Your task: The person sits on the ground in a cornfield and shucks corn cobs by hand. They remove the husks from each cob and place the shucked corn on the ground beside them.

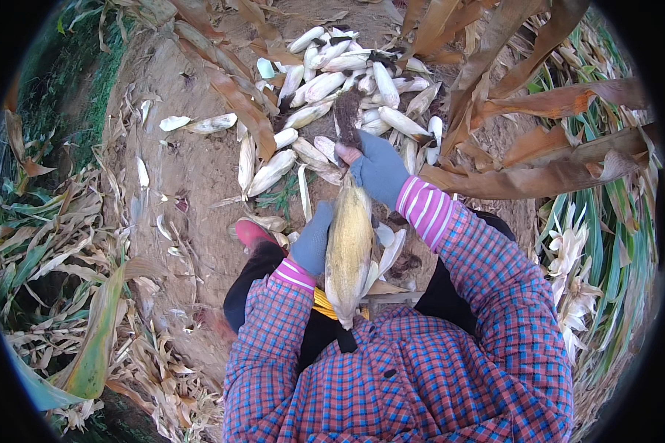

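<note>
A large ear of corn point(348, 249) in dry, yellowish husk lies lengthwise before my lap, its narrow stalk end toward me. My left hand point(313, 235), in a grey-blue knit glove, grips the ear's left side. At the far end, my right hand point(379, 169) in a matching glove holds a tuft of dark brown corn silk point(347, 113); the bare thumb presses on it. Pale loose husk leaves point(390, 252) show to the right of the ear. Just beyond my hands lies a heap of whitish ears point(324, 86), several with dark silk at their tips.
Dry brown corn leaves point(554, 177) hang in from the right, near my right forearm. A husk-strewn strip of bare soil point(166, 149) lies left. Cut stalks and leaves point(50, 266) edge the left side. White peeled husks point(570, 260) lie right. A red shoe point(250, 231) shows below left.
</note>
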Demonstrator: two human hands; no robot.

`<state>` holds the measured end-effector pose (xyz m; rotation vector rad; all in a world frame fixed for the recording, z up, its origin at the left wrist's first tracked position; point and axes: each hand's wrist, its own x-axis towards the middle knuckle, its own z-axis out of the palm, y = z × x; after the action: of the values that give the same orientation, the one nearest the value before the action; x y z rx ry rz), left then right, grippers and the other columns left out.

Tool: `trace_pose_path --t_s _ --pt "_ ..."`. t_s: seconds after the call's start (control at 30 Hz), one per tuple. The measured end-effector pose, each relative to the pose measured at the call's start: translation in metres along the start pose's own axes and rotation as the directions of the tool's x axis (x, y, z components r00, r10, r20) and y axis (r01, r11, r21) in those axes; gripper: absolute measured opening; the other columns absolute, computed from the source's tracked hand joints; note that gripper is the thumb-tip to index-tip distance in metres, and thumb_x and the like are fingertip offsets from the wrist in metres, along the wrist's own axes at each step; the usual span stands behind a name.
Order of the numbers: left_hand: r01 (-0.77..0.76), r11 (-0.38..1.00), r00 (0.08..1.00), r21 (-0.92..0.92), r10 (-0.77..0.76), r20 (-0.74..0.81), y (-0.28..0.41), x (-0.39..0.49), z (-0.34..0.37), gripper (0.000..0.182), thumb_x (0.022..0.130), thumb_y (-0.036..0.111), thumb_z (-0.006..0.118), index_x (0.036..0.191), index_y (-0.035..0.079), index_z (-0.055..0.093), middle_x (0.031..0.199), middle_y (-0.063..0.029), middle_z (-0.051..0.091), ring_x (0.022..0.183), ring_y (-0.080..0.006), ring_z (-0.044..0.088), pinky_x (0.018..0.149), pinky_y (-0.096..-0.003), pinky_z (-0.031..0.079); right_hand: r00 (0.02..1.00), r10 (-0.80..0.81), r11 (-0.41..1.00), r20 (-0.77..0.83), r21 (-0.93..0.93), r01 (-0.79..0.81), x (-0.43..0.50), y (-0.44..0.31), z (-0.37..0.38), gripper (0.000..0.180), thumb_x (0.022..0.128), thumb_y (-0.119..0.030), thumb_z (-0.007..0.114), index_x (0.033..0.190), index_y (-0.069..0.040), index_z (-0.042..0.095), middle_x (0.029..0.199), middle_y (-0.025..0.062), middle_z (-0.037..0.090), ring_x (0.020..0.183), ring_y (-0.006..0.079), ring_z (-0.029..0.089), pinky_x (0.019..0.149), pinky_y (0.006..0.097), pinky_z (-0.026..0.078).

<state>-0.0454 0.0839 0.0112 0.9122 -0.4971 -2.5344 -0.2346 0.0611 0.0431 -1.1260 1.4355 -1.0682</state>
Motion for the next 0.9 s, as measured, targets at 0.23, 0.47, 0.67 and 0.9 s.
trace_pose_path --t_s 0.23,0.47,0.67,0.9 --pt "-0.136 0.964 0.991 0.227 0.129 0.044 0.016 0.01 0.016 0.044 0.096 0.038 0.051 0.125 0.005 0.048 0.098 -0.0155 0.063 0.079 -0.0257 0.065 0.07 -0.0372 0.056 0.998 0.006 0.974 0.058 0.224 -0.019 0.013 0.005 0.001 0.028 0.095 -0.027 0.059 0.103 -0.001 0.06 0.084 0.0038 0.063 0.075 0.0117 0.057 0.071 0.0285 0.048" --pt "-0.164 0.962 0.985 0.217 0.17 -0.006 0.028 0.001 0.027 0.039 0.092 0.023 0.053 0.124 0.005 0.043 0.094 -0.0164 0.061 0.077 -0.0261 0.064 0.068 -0.0384 0.055 0.998 0.067 0.886 -0.022 0.461 -0.049 0.032 0.019 -0.047 0.025 0.098 -0.029 0.054 0.098 -0.005 0.058 0.083 0.002 0.059 0.076 0.0107 0.058 0.072 0.0267 0.05" --pt "-0.33 0.935 0.927 0.133 0.347 -0.144 0.056 -0.016 0.017 0.046 0.091 0.036 0.056 0.126 0.008 0.048 0.096 -0.0145 0.063 0.074 -0.0261 0.065 0.065 -0.0373 0.057 0.89 0.368 0.634 0.269 -0.773 -0.029 0.002 0.014 -0.046 0.038 0.09 -0.035 0.061 0.104 0.0 0.059 0.091 0.0092 0.066 0.075 0.0217 0.062 0.068 0.0348 0.049" --pt "-0.518 0.821 0.768 0.238 0.57 -0.292 0.071 -0.009 -0.003 0.046 0.095 0.042 0.051 0.12 0.004 0.051 0.094 -0.0137 0.064 0.079 -0.0242 0.065 0.07 -0.0349 0.055 0.86 0.171 0.915 0.48 -0.4 0.042 -0.025 0.036 -0.005 0.074 0.086 -0.049 0.064 0.14 -0.004 0.04 0.126 0.0203 0.057 0.12 0.0308 0.054 0.101 0.0362 0.041"
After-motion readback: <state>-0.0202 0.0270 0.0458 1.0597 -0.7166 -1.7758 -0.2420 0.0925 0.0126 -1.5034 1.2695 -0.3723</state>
